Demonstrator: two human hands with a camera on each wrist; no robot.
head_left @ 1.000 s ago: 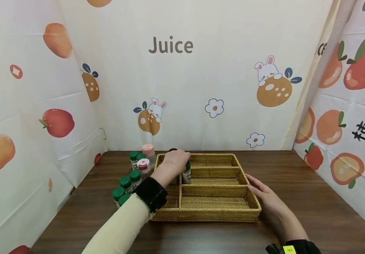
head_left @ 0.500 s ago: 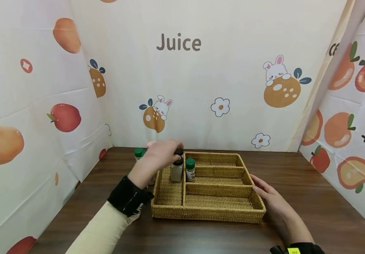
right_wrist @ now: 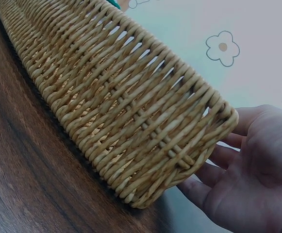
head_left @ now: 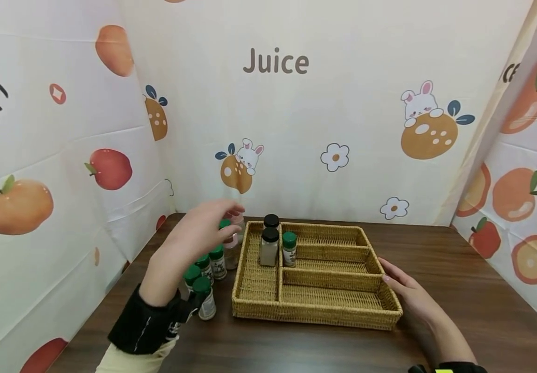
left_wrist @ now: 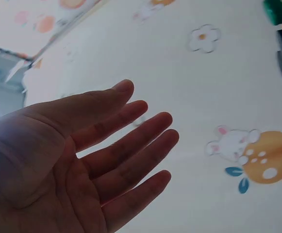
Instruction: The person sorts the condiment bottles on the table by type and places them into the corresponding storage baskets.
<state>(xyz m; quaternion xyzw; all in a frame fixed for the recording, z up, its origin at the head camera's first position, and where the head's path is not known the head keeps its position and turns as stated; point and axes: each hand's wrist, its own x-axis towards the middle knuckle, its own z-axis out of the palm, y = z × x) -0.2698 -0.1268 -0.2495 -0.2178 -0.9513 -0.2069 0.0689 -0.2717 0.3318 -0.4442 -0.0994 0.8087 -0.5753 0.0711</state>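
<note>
My left hand hovers with nothing in it over the jars left of a woven basket. Its fingers are spread and loosely bent in the left wrist view. Against the basket's right side rests my right hand, fingers fairly straight and touching the wall. Two black-capped shaker jars, one nearer and one farther, stand upright in the long left compartment. A green-capped spice jar is upright at the left end of the middle right compartment.
Several green-capped jars stand on the wooden table left of the basket. Pink-capped jars are behind them, partly covered by my left hand. Fruit-print cloth walls the table at the back and both sides.
My left hand has let go of a black-capped jar in the left compartment and moved left over the outside jars. The right hand stays at the basket; the head view has shifted slightly.
</note>
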